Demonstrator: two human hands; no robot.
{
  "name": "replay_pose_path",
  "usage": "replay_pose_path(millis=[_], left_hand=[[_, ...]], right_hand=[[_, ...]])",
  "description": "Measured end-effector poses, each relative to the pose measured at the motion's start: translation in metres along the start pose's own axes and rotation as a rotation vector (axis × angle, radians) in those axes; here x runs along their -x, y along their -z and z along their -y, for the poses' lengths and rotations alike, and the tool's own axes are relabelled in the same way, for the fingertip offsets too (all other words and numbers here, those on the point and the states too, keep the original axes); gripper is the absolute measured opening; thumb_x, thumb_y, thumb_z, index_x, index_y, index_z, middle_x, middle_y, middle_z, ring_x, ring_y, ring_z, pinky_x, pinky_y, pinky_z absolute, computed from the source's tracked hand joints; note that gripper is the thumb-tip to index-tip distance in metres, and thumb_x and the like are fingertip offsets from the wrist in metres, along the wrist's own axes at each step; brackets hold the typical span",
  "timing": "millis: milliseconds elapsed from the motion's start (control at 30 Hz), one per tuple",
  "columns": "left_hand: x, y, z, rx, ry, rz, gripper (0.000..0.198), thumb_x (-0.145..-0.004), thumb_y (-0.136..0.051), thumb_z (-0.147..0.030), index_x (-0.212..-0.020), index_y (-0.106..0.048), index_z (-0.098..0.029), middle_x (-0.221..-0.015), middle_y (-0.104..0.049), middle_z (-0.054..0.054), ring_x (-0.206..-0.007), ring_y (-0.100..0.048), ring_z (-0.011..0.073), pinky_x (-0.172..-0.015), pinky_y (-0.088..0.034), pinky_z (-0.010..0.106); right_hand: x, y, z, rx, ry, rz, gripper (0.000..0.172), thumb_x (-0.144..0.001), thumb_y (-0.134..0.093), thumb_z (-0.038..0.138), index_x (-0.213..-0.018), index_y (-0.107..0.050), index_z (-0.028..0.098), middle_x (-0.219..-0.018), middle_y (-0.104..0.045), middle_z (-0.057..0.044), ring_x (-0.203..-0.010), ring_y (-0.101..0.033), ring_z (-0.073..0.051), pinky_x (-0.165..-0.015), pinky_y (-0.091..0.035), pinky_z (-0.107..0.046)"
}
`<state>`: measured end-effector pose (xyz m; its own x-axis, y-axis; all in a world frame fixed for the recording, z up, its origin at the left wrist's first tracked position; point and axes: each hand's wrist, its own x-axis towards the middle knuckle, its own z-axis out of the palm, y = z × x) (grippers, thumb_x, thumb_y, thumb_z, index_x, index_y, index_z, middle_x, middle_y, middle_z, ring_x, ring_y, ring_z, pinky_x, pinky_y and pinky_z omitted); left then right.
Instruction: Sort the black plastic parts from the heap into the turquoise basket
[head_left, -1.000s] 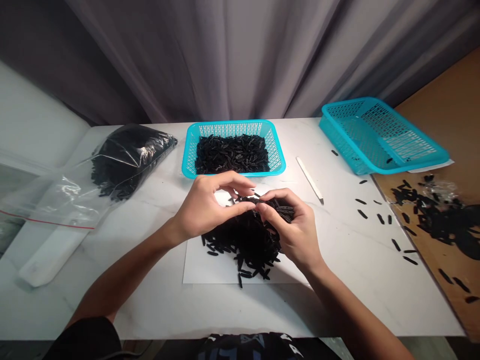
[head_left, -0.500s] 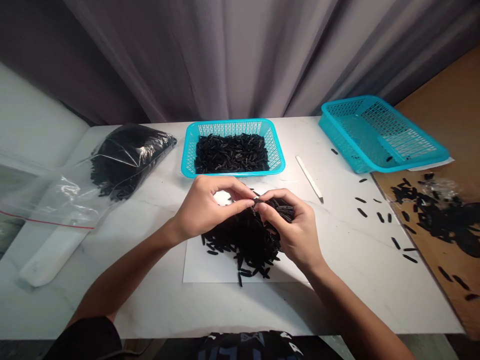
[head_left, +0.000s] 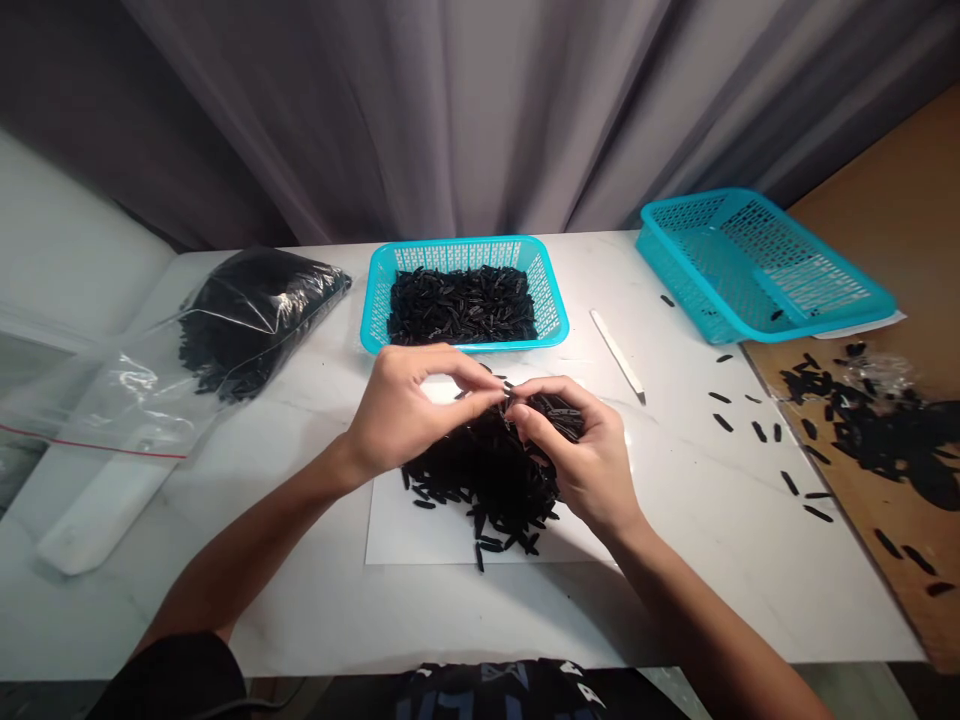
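From the head view, a heap of black sticks [head_left: 480,480] lies on the white sheet [head_left: 390,530], more sticks fill the blue basket [head_left: 517,345], and the left hand [head_left: 416,410] and right hand [head_left: 581,450] curve narrowly over the heap, fingertips meeting, any held stick too small to tell

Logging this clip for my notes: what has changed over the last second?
The left hand has moved right, its fingertips closing toward the right hand above the black pile. I can't tell whether it has taken hold of a piece. The right hand, the pile and the blue basket behind them stayed much as they were.
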<state>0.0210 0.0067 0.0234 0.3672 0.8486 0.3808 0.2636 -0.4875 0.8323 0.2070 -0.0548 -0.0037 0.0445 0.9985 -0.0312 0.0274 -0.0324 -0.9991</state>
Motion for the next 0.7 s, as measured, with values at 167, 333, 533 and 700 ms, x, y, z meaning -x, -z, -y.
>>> replay_pose_path(millis=[167, 333, 533, 700], left_hand=[[-0.014, 0.005, 0.042, -0.332, -0.071, -0.332, 0.020, -0.085, -0.074, -0.014, -0.105, -0.074, -0.015, -0.102, -0.076, 0.008, -0.089, -0.069, 0.0164, -0.082, -0.057, 0.029], [-0.011, 0.010, 0.029, -0.345, -0.399, 0.004, 0.025, -0.087, -0.072, -0.016, -0.111, -0.071, -0.019, -0.105, -0.071, 0.007, -0.100, -0.064, 0.0197, -0.090, -0.055, 0.036], [-0.005, 0.006, 0.010, -0.216, -0.575, 0.332, 0.006, -0.091, -0.069, -0.016, -0.094, -0.072, -0.020, -0.095, -0.073, 0.007, -0.094, -0.064, 0.0199, -0.085, -0.057, 0.035], [-0.007, 0.008, 0.013, -0.191, -0.531, 0.259, 0.002, -0.090, -0.071, -0.018, -0.091, -0.070, -0.017, -0.087, -0.076, 0.005, -0.087, -0.065, 0.0179, -0.080, -0.057, 0.033]], right_hand=[[-0.001, -0.002, -0.004, 0.008, -0.085, 0.045, 0.016, -0.087, -0.074, 0.035, -0.098, -0.074, 0.023, -0.086, -0.067, -0.001, -0.063, -0.053, -0.011, -0.056, -0.042, -0.024], [-0.002, -0.002, -0.006, -0.123, -0.180, 0.174, 0.022, -0.084, -0.077, 0.036, -0.102, -0.073, 0.024, -0.084, -0.064, 0.000, -0.062, -0.051, -0.010, -0.051, -0.040, -0.022], [-0.003, 0.000, -0.008, -0.263, -0.261, 0.325, 0.024, -0.078, -0.083, 0.030, -0.097, -0.074, 0.021, -0.065, -0.053, 0.005, -0.056, -0.043, -0.008, -0.048, -0.034, -0.019], [-0.004, 0.002, -0.008, -0.175, -0.198, 0.292, 0.024, -0.080, -0.082, 0.031, -0.101, -0.075, 0.023, -0.065, -0.057, 0.005, -0.057, -0.047, -0.009, -0.052, -0.038, -0.021]])
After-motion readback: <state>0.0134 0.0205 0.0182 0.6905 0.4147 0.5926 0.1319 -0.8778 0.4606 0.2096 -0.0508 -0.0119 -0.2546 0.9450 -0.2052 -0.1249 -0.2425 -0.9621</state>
